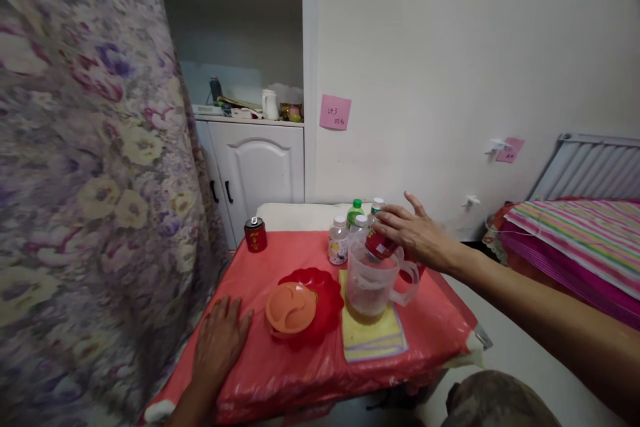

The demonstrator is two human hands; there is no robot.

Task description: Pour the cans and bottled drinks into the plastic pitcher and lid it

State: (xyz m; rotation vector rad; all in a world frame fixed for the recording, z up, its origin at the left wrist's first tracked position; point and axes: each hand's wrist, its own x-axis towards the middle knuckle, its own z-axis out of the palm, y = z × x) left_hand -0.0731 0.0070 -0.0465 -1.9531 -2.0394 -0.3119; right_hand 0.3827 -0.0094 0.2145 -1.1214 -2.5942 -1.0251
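My right hand (410, 230) is around a red can (381, 245), which tilts over the mouth of a clear plastic pitcher (370, 287). Some liquid shows at the pitcher's bottom; a pouring stream cannot be made out. Under the pitcher lies a yellow cloth (375, 343) with pale purple stripes. My left hand (220, 337) rests flat on the red table cover (280, 380), fingers apart and holding nothing. Between the hands, an orange divided bowl (291, 307) sits on a red scalloped plate (330, 320).
Several small bottles, one a white-capped bottle (338, 240) and one a green-capped bottle (356, 210), stand behind the pitcher. Another red can (255, 235) with a raised tab is at the back left. A floral curtain (100, 180) hangs left; a striped bed (580, 247) is right.
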